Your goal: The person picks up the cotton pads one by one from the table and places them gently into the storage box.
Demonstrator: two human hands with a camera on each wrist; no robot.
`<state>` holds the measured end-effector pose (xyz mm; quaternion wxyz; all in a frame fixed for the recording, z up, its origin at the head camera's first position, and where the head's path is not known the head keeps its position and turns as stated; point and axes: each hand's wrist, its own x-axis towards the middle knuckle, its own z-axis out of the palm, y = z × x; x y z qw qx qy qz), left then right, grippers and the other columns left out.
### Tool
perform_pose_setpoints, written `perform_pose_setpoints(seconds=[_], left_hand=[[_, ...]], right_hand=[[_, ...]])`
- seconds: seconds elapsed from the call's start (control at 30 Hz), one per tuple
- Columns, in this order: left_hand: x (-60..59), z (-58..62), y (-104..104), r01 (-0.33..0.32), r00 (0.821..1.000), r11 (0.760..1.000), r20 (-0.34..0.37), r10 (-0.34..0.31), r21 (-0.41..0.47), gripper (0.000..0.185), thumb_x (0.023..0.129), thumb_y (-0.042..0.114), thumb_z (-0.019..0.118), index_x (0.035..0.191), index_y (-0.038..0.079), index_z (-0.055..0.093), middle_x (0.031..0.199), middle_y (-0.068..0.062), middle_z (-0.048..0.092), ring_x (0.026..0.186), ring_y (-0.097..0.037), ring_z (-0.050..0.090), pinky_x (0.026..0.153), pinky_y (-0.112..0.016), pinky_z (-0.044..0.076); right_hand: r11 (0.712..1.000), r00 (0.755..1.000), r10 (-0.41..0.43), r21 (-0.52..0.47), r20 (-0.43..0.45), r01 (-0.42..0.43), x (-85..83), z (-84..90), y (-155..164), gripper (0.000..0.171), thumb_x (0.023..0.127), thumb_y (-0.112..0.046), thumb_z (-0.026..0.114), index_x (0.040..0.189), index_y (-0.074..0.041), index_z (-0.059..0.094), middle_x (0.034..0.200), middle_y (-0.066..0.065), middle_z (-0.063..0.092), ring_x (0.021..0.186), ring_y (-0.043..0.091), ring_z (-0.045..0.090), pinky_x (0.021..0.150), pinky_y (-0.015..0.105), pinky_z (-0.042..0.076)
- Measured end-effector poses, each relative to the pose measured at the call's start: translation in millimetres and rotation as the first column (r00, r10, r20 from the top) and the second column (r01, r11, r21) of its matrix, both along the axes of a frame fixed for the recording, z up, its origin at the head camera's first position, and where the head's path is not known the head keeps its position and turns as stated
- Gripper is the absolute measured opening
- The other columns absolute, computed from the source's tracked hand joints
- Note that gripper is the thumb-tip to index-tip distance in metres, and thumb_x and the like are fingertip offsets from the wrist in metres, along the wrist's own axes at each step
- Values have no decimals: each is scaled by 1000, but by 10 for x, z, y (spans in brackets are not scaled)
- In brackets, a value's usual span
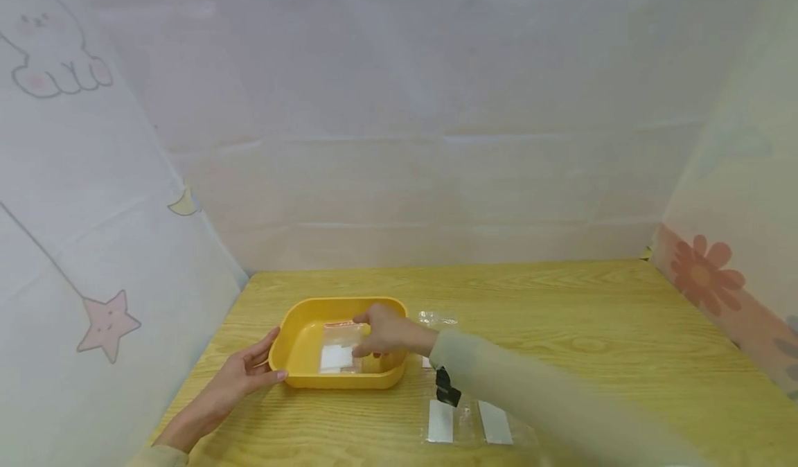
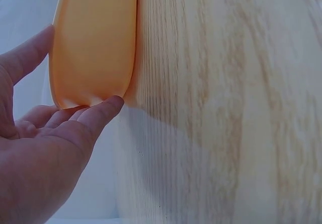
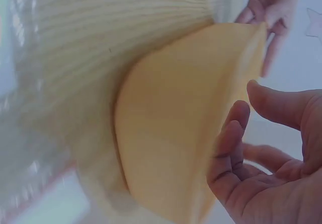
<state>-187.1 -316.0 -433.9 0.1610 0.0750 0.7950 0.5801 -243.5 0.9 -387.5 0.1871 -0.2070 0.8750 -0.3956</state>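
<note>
A yellow plastic basin (image 1: 339,382) stands on the table's left part. My left hand (image 1: 240,377) holds its left end, thumb at the near corner and fingers against the end wall; the left wrist view shows these fingers (image 2: 98,117) along the basin's side. Inside the basin lies a clear zip bag (image 1: 343,335) with a red seal line and white pieces in it. My right hand (image 1: 386,332) reaches over the right rim, above the bag's right side. In the right wrist view its thumb and fingers (image 3: 231,138) are bent and apart, with nothing seen between them.
Right of the basin, partly under the right sleeve (image 1: 511,370), lie several clear bags with white pieces, among them a near bag (image 1: 440,420) and another bag (image 1: 495,422). The wooden table (image 1: 592,328) is bounded by pale printed sheets (image 1: 436,176).
</note>
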Motion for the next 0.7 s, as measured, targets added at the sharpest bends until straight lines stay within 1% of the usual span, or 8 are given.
perform_pose_setpoints(seconds=[0.1, 0.2, 0.27, 0.33, 0.43, 0.5, 0.6, 0.7], left_hand=[[5, 6, 5, -2, 1000, 1000, -1, 2, 5, 91, 102, 17, 73, 170, 7, 12, 172, -20, 14, 148, -47, 36, 106, -36, 51], [14, 4, 13, -10, 1000, 1000, 1, 10, 12, 91, 102, 17, 73, 170, 8, 12, 172, -19, 14, 148, -47, 36, 106, -36, 51], [15, 7, 12, -14, 1000, 1000, 1, 14, 11, 91, 102, 17, 73, 170, 8, 13, 172, -19, 15, 148, -46, 36, 106, -36, 51], [18, 5, 10, -19, 1000, 1000, 1, 19, 10, 91, 102, 17, 73, 170, 8, 13, 172, -19, 16, 148, -46, 37, 107, -37, 51], [27, -6, 0, -21, 1000, 1000, 1, 21, 11, 91, 102, 16, 73, 170, 8, 13, 171, -19, 16, 148, -47, 37, 107, -38, 51], [39, -10, -13, -19, 1000, 1000, 4, 19, 12, 91, 102, 16, 73, 170, 8, 13, 171, -19, 16, 148, -47, 36, 107, -39, 51], [47, -6, -36, -18, 1000, 1000, 5, 18, 11, 91, 102, 16, 73, 170, 9, 13, 171, -19, 16, 148, -47, 35, 107, -39, 51], [41, 1, -50, -21, 1000, 1000, 3, 21, 10, 91, 102, 17, 73, 170, 10, 14, 171, -18, 17, 149, -47, 35, 108, -38, 51]], right_hand=[[998, 995, 56, 3, -84, -56, -7, 200, 249, 48, 92, -9, 83, 136, 4, 68, 132, 24, 68, 84, 28, 76, 60, 27, 59], [996, 981, 87, 21, -171, -84, -22, 344, 567, 41, 94, -11, 81, 131, 3, 71, 124, 19, 72, 103, 28, 73, 77, 32, 62], [995, 972, 99, 39, -213, -93, -12, 412, 817, 41, 95, -14, 81, 131, 2, 71, 121, 15, 74, 102, 27, 71, 80, 35, 61], [991, 958, 128, 72, -258, -113, 13, 436, 1082, 42, 95, -17, 81, 132, 1, 71, 120, 12, 75, 90, 21, 69, 77, 33, 58], [986, 941, 160, 93, -298, -139, 130, 391, 1476, 42, 94, -18, 83, 131, 0, 73, 117, 9, 75, 64, 8, 53, 60, 27, 48], [982, 929, 181, 108, -322, -154, 253, 302, 1708, 45, 92, -22, 85, 131, -1, 74, 118, 9, 74, 57, 5, 42, 54, 25, 41], [978, 938, 194, 127, -287, -163, 481, 115, 1972, 56, 89, -29, 88, 136, -4, 71, 124, 10, 68, 62, 9, 44, 54, 26, 40], [974, 951, 191, 170, -244, -152, 705, -100, 2157, 66, 87, -37, 89, 141, -7, 68, 131, 10, 59, 87, 16, 54, 67, 30, 49]])
